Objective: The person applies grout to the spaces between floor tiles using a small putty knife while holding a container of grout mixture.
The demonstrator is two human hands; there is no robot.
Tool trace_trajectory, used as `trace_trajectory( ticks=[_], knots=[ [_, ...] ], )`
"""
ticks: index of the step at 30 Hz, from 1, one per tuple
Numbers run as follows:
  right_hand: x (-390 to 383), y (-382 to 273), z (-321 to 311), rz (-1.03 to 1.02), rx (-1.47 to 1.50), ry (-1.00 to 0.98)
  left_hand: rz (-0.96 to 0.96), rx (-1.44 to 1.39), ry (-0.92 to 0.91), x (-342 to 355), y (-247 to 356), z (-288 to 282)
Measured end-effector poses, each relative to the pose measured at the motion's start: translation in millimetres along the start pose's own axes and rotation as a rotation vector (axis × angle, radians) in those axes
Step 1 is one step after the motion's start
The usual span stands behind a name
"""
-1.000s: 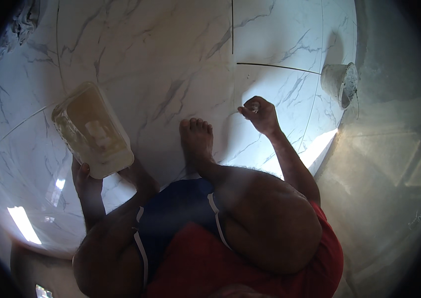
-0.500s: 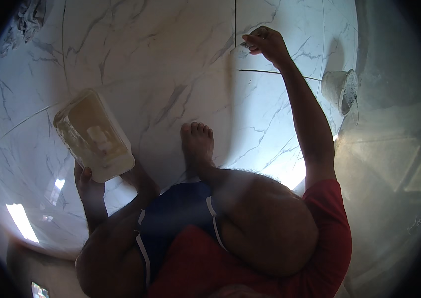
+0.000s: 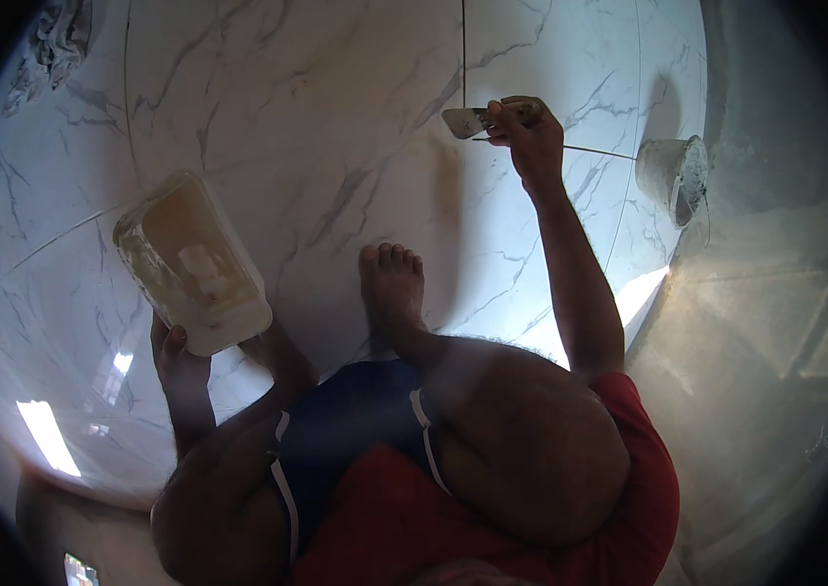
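My left hand point(image 3: 178, 354) grips the near end of a pale rectangular plastic tub point(image 3: 238, 330), its thumb on the outside. Whitish paste point(image 3: 201, 266) is smeared over the inside of the tub, which tilts above the tiles. At the far right, my right hand point(image 3: 534, 140) is closed round a putty knife point(image 3: 466, 122) with a wide blade pointing left. That blade hovers over or rests on the floor near the meeting of two dark tile joints point(image 3: 464, 59); I cannot tell whether it touches.
Glossy white marble-patterned tiles point(image 3: 316, 117) cover the floor. A paste-crusted bucket point(image 3: 661, 168) lies tipped near the tiles' right edge, beside grey rough concrete point(image 3: 756, 322). A crumpled grey cloth point(image 3: 51, 54) is at the far left. My bare foot point(image 3: 393, 283) stands between my hands.
My right hand has come nearer and turned, so the putty knife's blade shows more fully and points left. The tub in my left hand has shifted very slightly.
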State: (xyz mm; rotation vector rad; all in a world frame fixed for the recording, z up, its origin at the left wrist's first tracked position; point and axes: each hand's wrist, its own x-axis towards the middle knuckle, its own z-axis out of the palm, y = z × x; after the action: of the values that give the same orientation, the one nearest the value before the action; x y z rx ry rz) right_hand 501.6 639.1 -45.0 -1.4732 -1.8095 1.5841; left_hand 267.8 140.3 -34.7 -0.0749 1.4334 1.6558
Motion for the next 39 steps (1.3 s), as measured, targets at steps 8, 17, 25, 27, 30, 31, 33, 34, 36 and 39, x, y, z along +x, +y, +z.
trace_trajectory(
  ticks=[8, 17, 25, 27, 30, 31, 33, 34, 36, 39],
  knots=[
    [21, 18, 10, -0.053, 0.104, 0.202, -0.04, -0.154, -0.061, 1, 17, 11],
    [-17, -27, 31, -0.108, 0.267, 0.011, -0.154, -0.126, -0.116, -3, 52, 34],
    [-36, -39, 23, -0.197, 0.259, 0.017, -0.094, 0.0, -0.201, -1, 70, 44],
    [-39, -45, 14, -0.189, 0.28, 0.046, -0.122, 0.003, -0.209, 4, 80, 51],
    [-35, -31, -1, -0.189, 0.303, 0.037, -0.14, -0.031, -0.167, 16, 98, 60],
    [-33, -27, -7, -0.17, 0.286, 0.022, -0.13, -0.006, -0.154, 20, 104, 63],
    [-29, -19, -17, -0.201, 0.272, 0.019, -0.127, -0.033, -0.152, 27, 122, 71],
    [-25, -18, -21, -0.231, 0.248, 0.021, -0.129, -0.069, -0.157, 31, 133, 75],
    [-15, -21, -25, -0.296, 0.2, -0.023, -0.104, -0.049, -0.124, 39, 153, 71],
    [-9, -46, -33, -0.33, 0.108, -0.108, -0.098, 0.048, 0.052, 60, 183, 78]
  ],
)
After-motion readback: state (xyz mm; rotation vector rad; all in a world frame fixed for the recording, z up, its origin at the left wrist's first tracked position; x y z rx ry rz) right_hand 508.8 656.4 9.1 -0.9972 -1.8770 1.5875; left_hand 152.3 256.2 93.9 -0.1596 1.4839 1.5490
